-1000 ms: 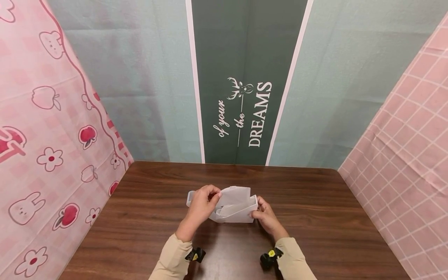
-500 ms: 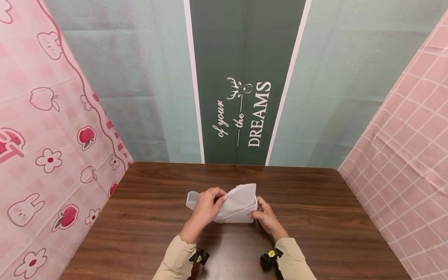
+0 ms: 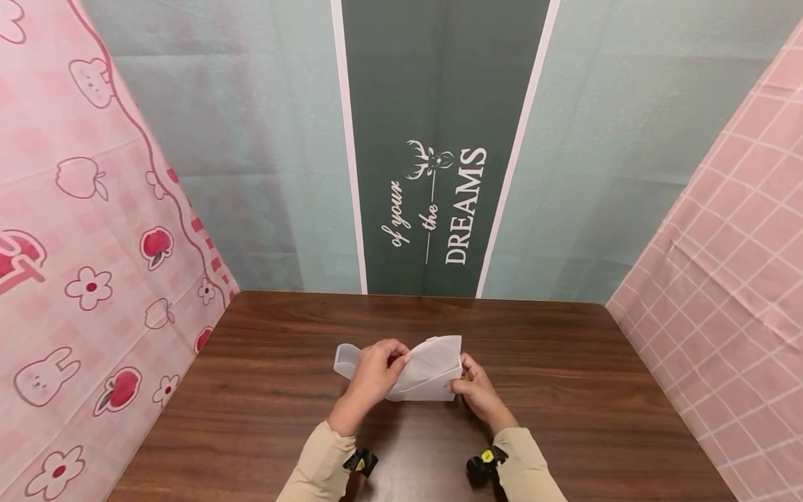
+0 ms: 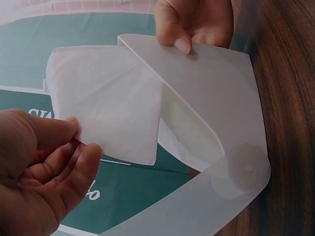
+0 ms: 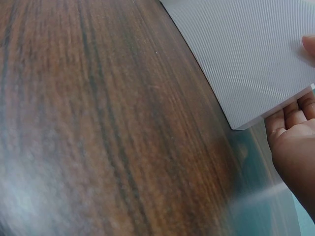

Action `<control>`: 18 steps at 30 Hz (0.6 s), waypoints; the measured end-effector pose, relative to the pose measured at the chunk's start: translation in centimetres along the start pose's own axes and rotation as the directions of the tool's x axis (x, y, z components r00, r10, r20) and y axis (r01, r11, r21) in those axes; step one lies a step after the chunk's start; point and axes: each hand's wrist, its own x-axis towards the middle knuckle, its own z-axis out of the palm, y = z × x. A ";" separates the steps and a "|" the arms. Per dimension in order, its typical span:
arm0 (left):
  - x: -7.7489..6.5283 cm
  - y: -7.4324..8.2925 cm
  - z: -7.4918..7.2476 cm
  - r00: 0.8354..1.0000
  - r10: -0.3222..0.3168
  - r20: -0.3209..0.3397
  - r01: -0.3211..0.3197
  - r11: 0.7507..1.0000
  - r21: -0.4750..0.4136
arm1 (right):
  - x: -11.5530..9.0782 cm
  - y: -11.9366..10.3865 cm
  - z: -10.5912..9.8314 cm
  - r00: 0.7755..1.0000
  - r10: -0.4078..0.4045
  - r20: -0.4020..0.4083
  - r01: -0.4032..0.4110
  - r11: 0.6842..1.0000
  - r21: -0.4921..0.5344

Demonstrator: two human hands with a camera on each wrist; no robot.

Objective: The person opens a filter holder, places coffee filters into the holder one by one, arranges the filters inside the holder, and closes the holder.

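Note:
In the head view, a white holder (image 3: pixel 431 390) with a sloping open edge stands on the table. Its cloudy lid (image 4: pixel 182 201) is swung out on a round hinge in the left wrist view. My left hand (image 3: pixel 375 371) pinches a white paper coffee filter (image 4: pixel 110 105) between thumb and fingertips. That filter has a crimped edge and sticks up from the holder's opening. More white paper (image 4: pixel 179 147) shows inside. My right hand (image 3: pixel 477 392) grips the holder's right end, thumb on the ribbed front wall (image 5: pixel 251 54) and fingers around the end.
A brown wood-grain table (image 3: pixel 282 418) lies under both hands. Behind it hangs a green cloth (image 3: pixel 426 90) with white lettering, and pink patterned cloths (image 3: pixel 721 265) close off both sides. A black wrist camera (image 3: pixel 479 468) sits on each wrist.
The coffee filter rose and shifted right with my left hand, then came down slightly. More of the lid now shows at the left. My right hand has stayed on the holder.

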 end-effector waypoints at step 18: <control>0.0 -0.7 0.5 0.998 0.003 -0.058 0.001 0.997 0.078 | 0.0 -0.4 0.3 0.999 0.039 -0.031 -0.039 0.999 0.005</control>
